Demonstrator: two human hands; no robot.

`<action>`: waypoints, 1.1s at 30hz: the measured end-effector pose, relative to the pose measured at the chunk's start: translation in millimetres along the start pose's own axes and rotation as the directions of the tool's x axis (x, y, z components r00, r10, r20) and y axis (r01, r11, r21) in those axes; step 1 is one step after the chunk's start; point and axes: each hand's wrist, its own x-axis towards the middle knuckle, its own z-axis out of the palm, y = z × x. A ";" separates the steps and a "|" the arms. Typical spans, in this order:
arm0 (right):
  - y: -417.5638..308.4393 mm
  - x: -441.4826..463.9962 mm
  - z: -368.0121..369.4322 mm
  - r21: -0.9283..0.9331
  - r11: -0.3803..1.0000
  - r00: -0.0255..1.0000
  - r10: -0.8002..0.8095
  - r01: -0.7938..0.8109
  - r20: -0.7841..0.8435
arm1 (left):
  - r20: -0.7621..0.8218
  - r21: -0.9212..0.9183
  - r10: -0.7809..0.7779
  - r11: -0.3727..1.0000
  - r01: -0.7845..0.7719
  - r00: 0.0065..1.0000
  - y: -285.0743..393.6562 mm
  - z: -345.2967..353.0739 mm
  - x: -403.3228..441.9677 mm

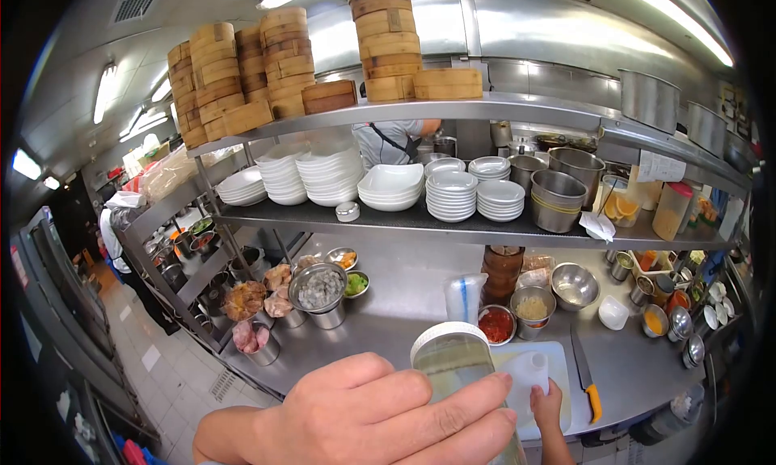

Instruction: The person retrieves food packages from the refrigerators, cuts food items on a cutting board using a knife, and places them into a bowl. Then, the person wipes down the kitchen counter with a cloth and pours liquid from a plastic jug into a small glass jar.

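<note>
My left hand (372,416) is large in the foreground, its fingers wrapped around a clear jar (454,361) with a white rim at the top. The jar tilts, and what looks like pale liquid shows through its side. Farther off to the right, my right hand (547,407) grips a white translucent plastic bottle (527,378). That bottle is over a pale cutting board (558,376), whose left part is hidden by the jar and my fingers. Beside the board lies a knife (585,374) with a yellow handle.
A bowl of chopped red food (496,325) and a metal bowl of minced food (533,309) stand behind the board. Left on the steel counter are a colander of shrimp (318,287) and pots of meat. Shelves above hold white dishes (391,187) and bamboo steamers (386,44). People work beyond.
</note>
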 end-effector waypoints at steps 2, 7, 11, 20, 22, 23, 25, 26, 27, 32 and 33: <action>-1.7 -0.9 -0.4 -0.011 1.000 1.000 -0.022 0.023 0.022 | 0.054 0.021 0.043 0.999 -0.045 0.998 -2.0 -4.1 -0.7; 4.5 0.2 -0.2 0.028 1.000 1.000 -0.014 0.013 0.019 | -0.044 0.058 0.064 0.996 -0.061 0.997 -0.9 -5.2 8.7; -1.3 -0.9 1.2 0.016 0.999 0.999 0.027 -0.028 0.019 | -0.005 0.081 0.091 0.993 -0.091 0.996 -1.4 -13.4 13.5; -2.1 -0.9 1.7 -0.010 1.000 1.000 -0.017 0.017 0.018 | 0.061 0.123 0.178 0.975 -0.184 0.982 -7.2 -26.1 21.9; -1.5 -0.4 1.1 -0.024 0.999 0.999 -0.031 0.032 0.023 | -0.060 0.094 0.092 0.992 -0.086 0.994 4.0 -13.3 22.7; -0.8 -0.3 1.0 -0.040 0.998 0.999 -0.042 0.043 0.028 | -0.177 0.048 -0.002 0.999 0.011 0.984 7.7 -9.7 25.0; 1.2 0.3 1.2 -0.050 0.998 0.999 -0.048 0.049 0.019 | -0.130 0.092 0.083 0.993 -0.072 0.988 -0.2 -18.7 29.3; -1.6 0.2 1.8 -0.062 0.997 0.999 -0.050 0.051 0.009 | -0.079 0.128 0.163 0.980 -0.152 0.983 -3.2 -22.9 31.1; -5.3 -0.6 2.6 -0.061 0.997 0.998 -0.055 0.056 0.009 | -0.081 0.132 0.167 0.979 -0.155 0.983 -4.6 -23.9 29.9; -7.1 -1.5 4.5 0.001 0.998 0.998 -0.056 0.056 0.010 | -0.183 0.050 0.029 0.999 -0.020 0.983 5.9 -14.1 28.0; -9.8 -2.0 4.4 0.001 0.998 0.998 -0.059 0.059 0.008 | -0.185 0.051 0.032 0.998 -0.023 0.982 3.0 -15.3 28.1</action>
